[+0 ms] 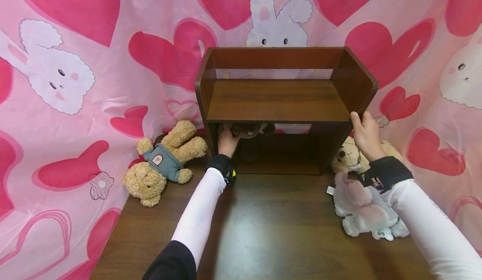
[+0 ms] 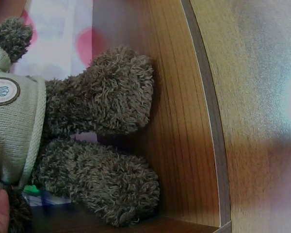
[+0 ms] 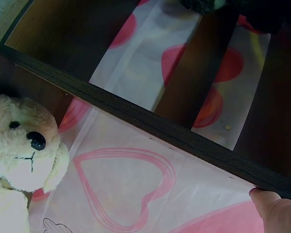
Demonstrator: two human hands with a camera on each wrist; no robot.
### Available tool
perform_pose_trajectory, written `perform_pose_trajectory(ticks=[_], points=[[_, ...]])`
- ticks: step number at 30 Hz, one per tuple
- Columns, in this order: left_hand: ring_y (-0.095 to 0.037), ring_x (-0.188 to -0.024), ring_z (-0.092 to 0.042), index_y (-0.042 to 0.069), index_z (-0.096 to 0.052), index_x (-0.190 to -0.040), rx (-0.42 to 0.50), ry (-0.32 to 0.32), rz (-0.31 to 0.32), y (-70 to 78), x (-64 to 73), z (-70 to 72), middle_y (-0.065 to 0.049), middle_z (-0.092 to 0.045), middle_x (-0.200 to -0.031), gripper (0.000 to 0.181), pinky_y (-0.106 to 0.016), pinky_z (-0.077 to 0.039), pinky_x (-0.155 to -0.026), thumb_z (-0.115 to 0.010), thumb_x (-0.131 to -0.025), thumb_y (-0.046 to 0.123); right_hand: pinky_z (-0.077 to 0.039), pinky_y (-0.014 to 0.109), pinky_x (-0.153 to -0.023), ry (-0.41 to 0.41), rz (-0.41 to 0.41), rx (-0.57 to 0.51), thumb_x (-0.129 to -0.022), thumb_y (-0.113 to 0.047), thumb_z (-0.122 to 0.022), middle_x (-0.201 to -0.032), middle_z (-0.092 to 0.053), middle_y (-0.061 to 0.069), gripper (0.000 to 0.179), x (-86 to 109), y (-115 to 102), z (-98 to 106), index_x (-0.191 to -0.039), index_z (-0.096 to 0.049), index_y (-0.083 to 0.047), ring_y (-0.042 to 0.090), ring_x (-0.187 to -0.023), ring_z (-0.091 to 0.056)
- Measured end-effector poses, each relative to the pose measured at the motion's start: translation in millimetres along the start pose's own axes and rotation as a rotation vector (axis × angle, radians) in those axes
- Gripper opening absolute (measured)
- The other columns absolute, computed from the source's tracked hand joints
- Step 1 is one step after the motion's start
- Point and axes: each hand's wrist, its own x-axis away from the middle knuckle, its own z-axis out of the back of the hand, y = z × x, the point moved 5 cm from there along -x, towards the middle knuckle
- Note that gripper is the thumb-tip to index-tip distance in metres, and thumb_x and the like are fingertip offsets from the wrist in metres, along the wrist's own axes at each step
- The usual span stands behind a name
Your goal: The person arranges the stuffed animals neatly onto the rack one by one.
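Note:
A small dark wooden shelf [image 1: 278, 100] stands on the wooden table with an open lower compartment. Inside it, on the left, my left hand [image 1: 227, 141] holds a dark brown teddy bear [image 2: 119, 94] by its side, just below a beige knit sweater [image 2: 12, 124]. The bear is upright, with both furry feet close to the compartment floor; its head is out of the left wrist view. My right hand [image 1: 367, 135] grips the front edge of the shelf's right side panel, thumb on the edge, and shows at the lower corner of the right wrist view.
A tan teddy bear [image 1: 162, 163] in a blue-grey sweater lies left of the shelf. On the right are a cream plush dog [image 1: 348, 154] and a grey-pink plush toy [image 1: 361, 204] with tags. Pink heart-print cloth [image 1: 150, 91] hangs behind and at both sides.

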Motion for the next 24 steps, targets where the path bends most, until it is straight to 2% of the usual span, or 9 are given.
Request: perform_pose_trajectory(ticks=[5, 11, 17, 24], points=[[-0.028, -0.088, -0.061, 0.001, -0.061, -0.098, -0.065, -0.094, -0.038, 1.5, 3.5, -4.0, -0.014, -0.065, -0.094, 0.029, -0.04, -0.049, -0.074, -0.064, -0.085, 0.026, -0.033, 0.053, -0.078, -0.002, 0.001, -0.003, -0.098, -0.033, -0.028, -0.106, -0.049, 0.033, 0.05, 0.5, 0, 0, -0.116, -0.041, 0.012, 0.042, -0.097, -0.045], [-0.027, -0.084, -0.062, 0.002, -0.063, -0.094, -0.11, -0.135, -0.114, 8.9, 6.7, -3.3, -0.012, -0.066, -0.091, 0.027, -0.038, -0.05, -0.071, -0.064, -0.084, 0.027, -0.033, 0.054, -0.08, -0.003, 0.005, -0.015, -0.098, -0.032, -0.029, -0.108, -0.048, 0.033, 0.05, 0.4, 0, -1, -0.118, -0.041, 0.012, 0.043, -0.1, -0.045], [-0.027, -0.086, -0.063, 0.003, -0.064, -0.099, -0.145, -0.185, -0.094, 12.1, 7.5, -1.3, -0.012, -0.066, -0.093, 0.03, -0.038, -0.05, -0.073, -0.064, -0.084, 0.029, -0.033, 0.054, -0.081, 0.005, 0.005, -0.01, -0.098, -0.032, -0.029, -0.108, -0.049, 0.034, 0.049, 0.4, 0, 0, -0.118, -0.041, 0.012, 0.043, -0.1, -0.045], [-0.028, -0.087, -0.062, 0.003, -0.063, -0.103, -0.163, -0.215, -0.088, 11.8, 8.9, 0.6, -0.013, -0.066, -0.094, 0.031, -0.04, -0.05, -0.073, -0.064, -0.085, 0.029, -0.033, 0.054, -0.08, 0.005, 0.003, -0.006, -0.098, -0.032, -0.029, -0.107, -0.049, 0.033, 0.049, 0.3, 0, -1, -0.117, -0.041, 0.012, 0.043, -0.098, -0.045]])
